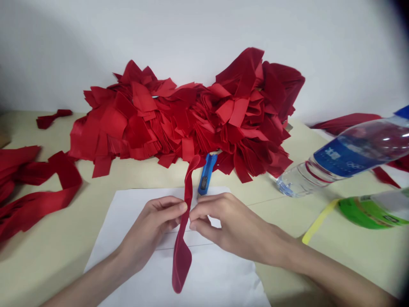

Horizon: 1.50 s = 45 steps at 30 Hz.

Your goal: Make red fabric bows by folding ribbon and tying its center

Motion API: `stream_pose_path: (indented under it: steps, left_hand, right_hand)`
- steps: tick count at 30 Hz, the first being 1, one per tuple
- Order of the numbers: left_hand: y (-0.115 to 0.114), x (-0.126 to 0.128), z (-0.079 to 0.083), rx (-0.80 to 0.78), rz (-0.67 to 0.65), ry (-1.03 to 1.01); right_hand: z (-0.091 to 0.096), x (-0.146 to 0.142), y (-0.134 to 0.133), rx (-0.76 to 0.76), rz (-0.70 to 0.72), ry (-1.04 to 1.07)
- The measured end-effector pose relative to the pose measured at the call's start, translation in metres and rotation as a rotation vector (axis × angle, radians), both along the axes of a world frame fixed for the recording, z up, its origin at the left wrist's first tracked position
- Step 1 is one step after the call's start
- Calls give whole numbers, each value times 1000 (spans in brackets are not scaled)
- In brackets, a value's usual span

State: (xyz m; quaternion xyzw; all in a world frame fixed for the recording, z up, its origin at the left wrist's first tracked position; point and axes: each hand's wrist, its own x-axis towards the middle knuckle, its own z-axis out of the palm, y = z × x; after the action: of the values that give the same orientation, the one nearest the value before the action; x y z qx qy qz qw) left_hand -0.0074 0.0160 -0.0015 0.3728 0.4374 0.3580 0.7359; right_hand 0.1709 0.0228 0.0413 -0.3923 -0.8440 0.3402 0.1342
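My left hand [156, 228] and my right hand [230, 226] pinch a narrow red velvet-like fabric strip [182, 260] between their fingertips. The strip stands on edge, with its upper end curling over near a blue utility knife [206, 175] and its lower end hanging over a white paper sheet [223, 273]. Both hands are just above the paper. The knife lies at the paper's far edge, a little beyond my fingers, and its tip is against the red pile.
A large heap of cut red fabric pieces [179, 123] lies along the wall. Long red strips [35, 187] lie at the table's left. On the right are a tilted plastic water bottle [345, 157] and a roll of green tape [373, 209].
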Motion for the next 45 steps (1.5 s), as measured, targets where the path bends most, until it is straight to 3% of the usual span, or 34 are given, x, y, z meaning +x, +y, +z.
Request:
stream_pose_path:
  steps: [4,7,10,13,16,20,27,33,36,38,42,45]
  left_hand:
    - [1,-2,2,69,-9,153]
    - [-2,-2,5,329,27,452]
    - [-5,-1,4,639,73,747]
    - [-7,0,1,802,69,883]
    - [-7,1,-1,891,41,934]
    - [-10,2,-2,954,-1,963]
    - [-14,2,-6,1042,-28,944]
    - [-13,0,-13,1270,-61,1006]
    - [-11,0,-13,1181,-47,971]
    - [-7,0,-9,947,-10,903]
    - [2,-2,2,410,15,626]
    - [8,-4,8,224,23,453]
  right_hand:
    - [-3,7,10,14,-34,-35]
    - [-4,12,17,65,-102,-78]
    - [0,15,9,335,-137,-303]
    - [8,15,-10,595,-94,-521]
    - [13,10,-20,664,14,-413]
    - [7,4,-11,881,45,-285]
    - [-8,4,3,854,53,-222]
    - [-13,-2,4,649,-98,-91]
    - [-15,-4,5,585,-134,-64]
    - [-13,-3,5,616,-146,-6]
    - [-8,3,4,834,-298,164]
    - [-7,7,6,846,-423,54]
